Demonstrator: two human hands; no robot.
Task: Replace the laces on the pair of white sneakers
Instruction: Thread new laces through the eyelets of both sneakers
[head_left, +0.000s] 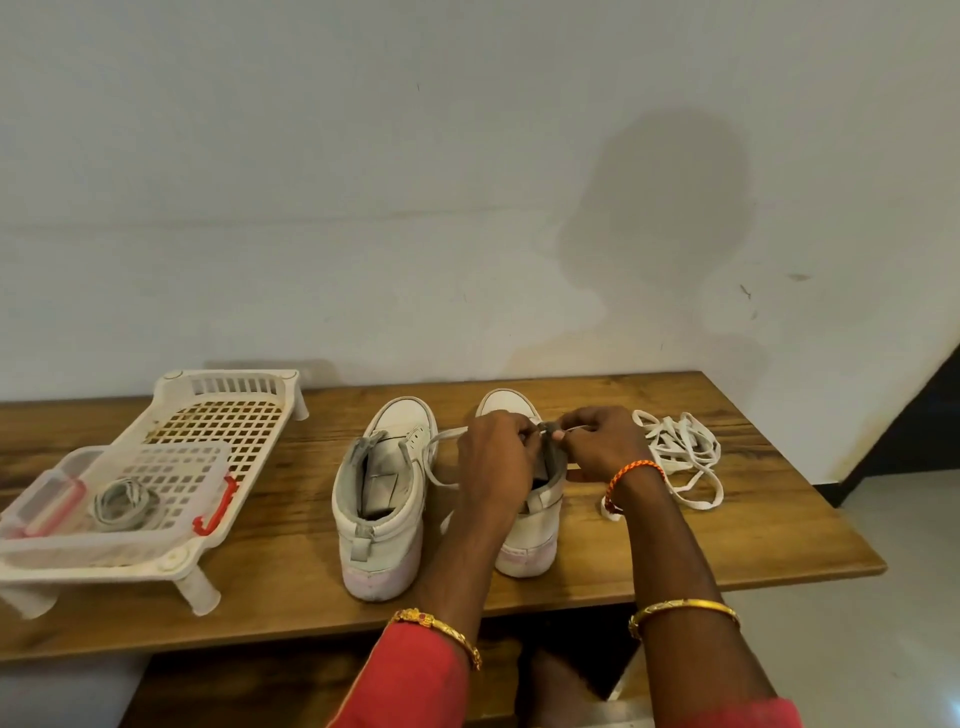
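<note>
The lace (447, 435) is pinched in both hands' fingers (563, 441) over the right sneaker (530, 535); it should be fed flat, untwisted.

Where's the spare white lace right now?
In the head view, the loose white lace lies in a tangled pile on the wooden table, just right of the right hand and the right sneaker.
</note>
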